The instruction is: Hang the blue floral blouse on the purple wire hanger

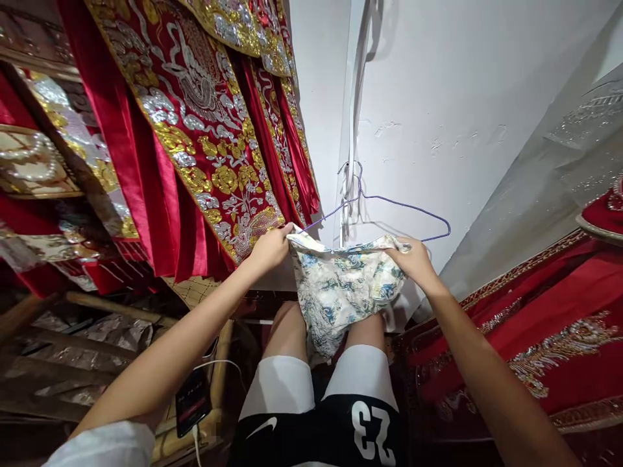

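A cream floral garment (345, 285) with blue and green print hangs between my two hands, its top edge drawn out sideways. My left hand (272, 246) pinches its upper left corner, and my right hand (411, 259) grips the upper right corner. Just behind the garment, a purple wire hanger (409, 204) hangs by its hook from a white rail (351, 117). The hanger's lower bar is mostly hidden behind the cloth, so I cannot tell whether the garment is on it. The garment's lower end droops between my knees.
Red embroidered costumes with gold and silver sequins (224, 143) hang at the left. More red beaded cloth (549, 350) lies at the right, beside clear plastic sheeting (545, 168). A phone (192, 402) with a white cable rests on a bamboo frame (214, 383) at lower left.
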`<action>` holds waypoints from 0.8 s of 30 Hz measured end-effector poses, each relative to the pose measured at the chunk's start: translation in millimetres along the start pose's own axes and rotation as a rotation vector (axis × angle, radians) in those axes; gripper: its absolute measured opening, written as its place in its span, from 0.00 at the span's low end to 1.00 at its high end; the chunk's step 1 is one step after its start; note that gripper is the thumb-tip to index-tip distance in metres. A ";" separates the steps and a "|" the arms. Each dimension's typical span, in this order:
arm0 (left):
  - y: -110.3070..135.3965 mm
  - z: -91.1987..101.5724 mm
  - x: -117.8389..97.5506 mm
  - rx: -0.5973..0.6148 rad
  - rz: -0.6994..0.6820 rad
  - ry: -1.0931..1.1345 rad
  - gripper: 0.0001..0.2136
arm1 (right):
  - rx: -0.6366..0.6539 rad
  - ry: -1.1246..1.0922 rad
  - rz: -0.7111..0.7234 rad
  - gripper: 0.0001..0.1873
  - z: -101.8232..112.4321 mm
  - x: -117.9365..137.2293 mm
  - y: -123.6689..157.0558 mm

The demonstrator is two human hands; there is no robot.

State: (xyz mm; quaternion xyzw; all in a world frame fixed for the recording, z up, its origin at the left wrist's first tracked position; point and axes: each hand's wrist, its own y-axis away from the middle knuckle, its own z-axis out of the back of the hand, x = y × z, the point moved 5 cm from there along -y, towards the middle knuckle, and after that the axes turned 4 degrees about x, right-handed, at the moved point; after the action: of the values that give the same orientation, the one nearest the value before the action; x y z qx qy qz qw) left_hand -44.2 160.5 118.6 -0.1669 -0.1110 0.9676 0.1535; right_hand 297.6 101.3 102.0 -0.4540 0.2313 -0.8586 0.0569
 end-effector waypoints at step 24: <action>-48.8 14.8 3.8 -0.266 -0.094 0.382 0.14 | 0.275 -0.417 -0.186 0.30 62.8 -15.9 -18.7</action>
State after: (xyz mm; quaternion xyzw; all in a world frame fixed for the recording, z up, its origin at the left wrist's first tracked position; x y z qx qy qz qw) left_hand -40.2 204.6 144.0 -0.3602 -0.2141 0.8872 0.1930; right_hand 359.5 101.1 128.7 -0.6283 0.0532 -0.7715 0.0853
